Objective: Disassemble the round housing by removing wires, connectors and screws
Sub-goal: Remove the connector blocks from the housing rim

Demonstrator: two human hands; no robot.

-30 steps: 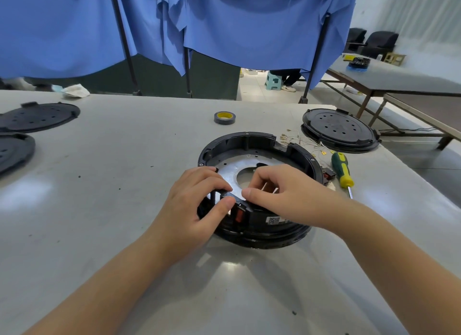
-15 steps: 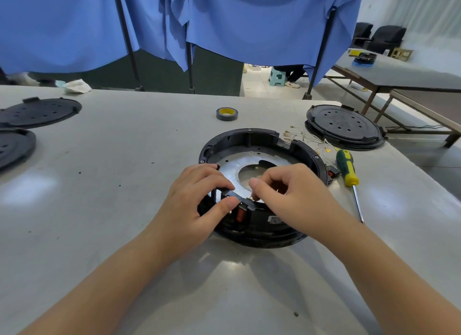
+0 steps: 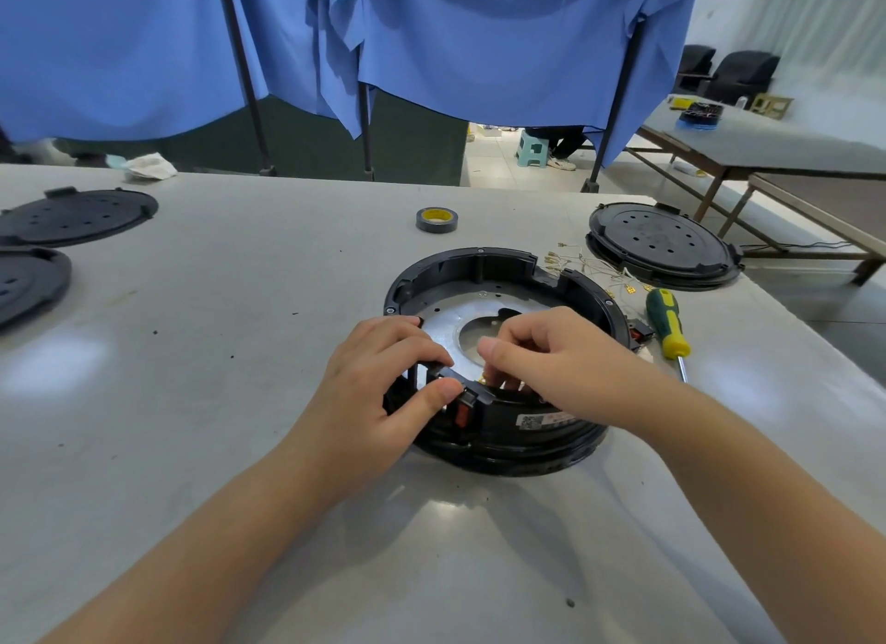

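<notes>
Left fingers: curled over the near rim of the round black plastic housing (image 3: 498, 351), thumb pressing a small black clip on its near edge, so the left hand (image 3: 378, 389) grips the rim.
Right fingers: bunched tight inside the near wall; right hand (image 3: 556, 360) seems to pinch something small there, cannot tell what.
Housing position: flat on the grey table (image 3: 215, 355), centre-right, silver metal plate inside, red part showing on the near wall.
Wires: loose thin leads with gold terminals (image 3: 589, 269) lying just behind the housing.
Screwdriver: green-and-yellow handled screwdriver (image 3: 667, 324) beside the housing's right side.
Tape: grey roll with yellow core (image 3: 436, 220) further back.
Lids: black round perforated covers far right (image 3: 664, 245) and far left (image 3: 76, 216).
</notes>
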